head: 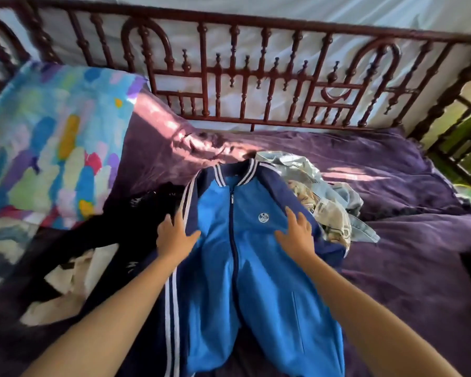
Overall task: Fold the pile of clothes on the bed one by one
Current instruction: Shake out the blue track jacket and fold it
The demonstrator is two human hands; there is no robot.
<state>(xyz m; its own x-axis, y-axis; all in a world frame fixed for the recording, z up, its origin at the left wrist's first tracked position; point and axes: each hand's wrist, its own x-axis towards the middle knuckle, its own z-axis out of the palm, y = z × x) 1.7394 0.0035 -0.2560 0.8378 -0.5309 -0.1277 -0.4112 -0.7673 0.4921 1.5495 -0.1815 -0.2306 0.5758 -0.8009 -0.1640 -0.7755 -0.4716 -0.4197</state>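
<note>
A blue zip-up track jacket point(256, 268) with navy shoulders, white stripes and a round chest badge lies face up on the purple bed cover, collar pointing away from me. My left hand point(174, 235) rests flat on its left shoulder by the striped sleeve, fingers spread. My right hand point(297, 235) presses flat on the right chest, just below the badge. A crumpled heap of pale denim and patterned clothes point(324, 202) lies behind the jacket's right shoulder. Dark and cream garments point(74, 262) sprawl to the left of the jacket.
A colourful patterned pillow point(46, 142) leans at the far left. The dark red turned-wood headboard rail point(256, 85) runs along the back and down the right side. Bare purple bed cover point(405, 268) stretches to the right of the jacket.
</note>
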